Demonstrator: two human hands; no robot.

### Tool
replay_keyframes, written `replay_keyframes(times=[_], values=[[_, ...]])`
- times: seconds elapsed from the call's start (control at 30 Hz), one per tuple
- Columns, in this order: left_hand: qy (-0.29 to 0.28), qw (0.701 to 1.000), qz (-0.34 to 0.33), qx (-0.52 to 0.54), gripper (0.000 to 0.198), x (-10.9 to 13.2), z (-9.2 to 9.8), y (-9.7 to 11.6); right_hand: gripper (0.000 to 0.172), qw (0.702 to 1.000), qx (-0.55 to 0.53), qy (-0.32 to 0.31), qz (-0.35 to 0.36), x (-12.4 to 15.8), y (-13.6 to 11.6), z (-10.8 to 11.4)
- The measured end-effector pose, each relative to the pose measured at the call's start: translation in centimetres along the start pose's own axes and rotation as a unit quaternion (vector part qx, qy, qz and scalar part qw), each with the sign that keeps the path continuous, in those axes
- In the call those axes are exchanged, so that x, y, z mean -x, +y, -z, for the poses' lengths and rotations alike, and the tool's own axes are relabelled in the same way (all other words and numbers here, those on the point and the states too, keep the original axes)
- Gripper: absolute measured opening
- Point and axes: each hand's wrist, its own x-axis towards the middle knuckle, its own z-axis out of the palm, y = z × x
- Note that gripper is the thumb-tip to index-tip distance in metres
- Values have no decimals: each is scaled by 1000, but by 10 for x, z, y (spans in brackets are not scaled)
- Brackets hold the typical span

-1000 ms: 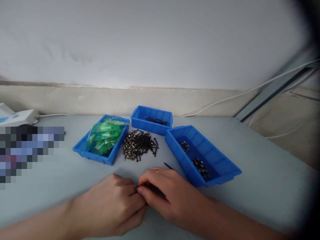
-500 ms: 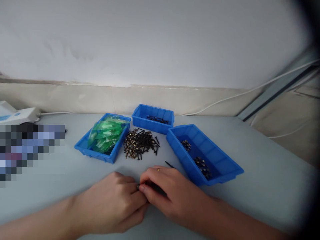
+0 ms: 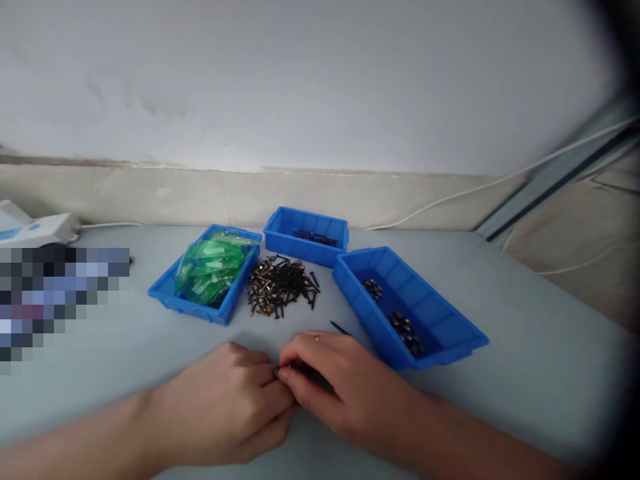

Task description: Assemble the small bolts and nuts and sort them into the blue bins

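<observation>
My left hand (image 3: 235, 403) is closed, knuckles up, its fingers curled under and hidden. My right hand (image 3: 345, 387) meets it, thumb and forefinger pinched together at the left fingers. A tiny dark piece (image 3: 277, 373) shows where they touch; its kind cannot be made out. Just beyond the right knuckles lies a black screw (image 3: 340, 327), partly hidden by the hand. Farther off is a mixed pile of black and brass-coloured screws (image 3: 283, 287) on the grey table (image 3: 525, 347).
Left of the pile, a blue tray (image 3: 225, 316) holds green plastic packets (image 3: 215, 267). A small blue bin (image 3: 305, 250) with dark screws stands behind. The larger blue bin (image 3: 430, 293) at right holds two clusters of small metal parts (image 3: 405, 333). A white device (image 3: 45, 230) sits far left.
</observation>
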Motion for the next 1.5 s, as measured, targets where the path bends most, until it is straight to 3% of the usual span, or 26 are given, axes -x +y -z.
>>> replay_keyframes(times=[1.5], values=[[-1,1000,-7,-11,30,0,-2,-2,10,999,2,34,28,0,1,-3]])
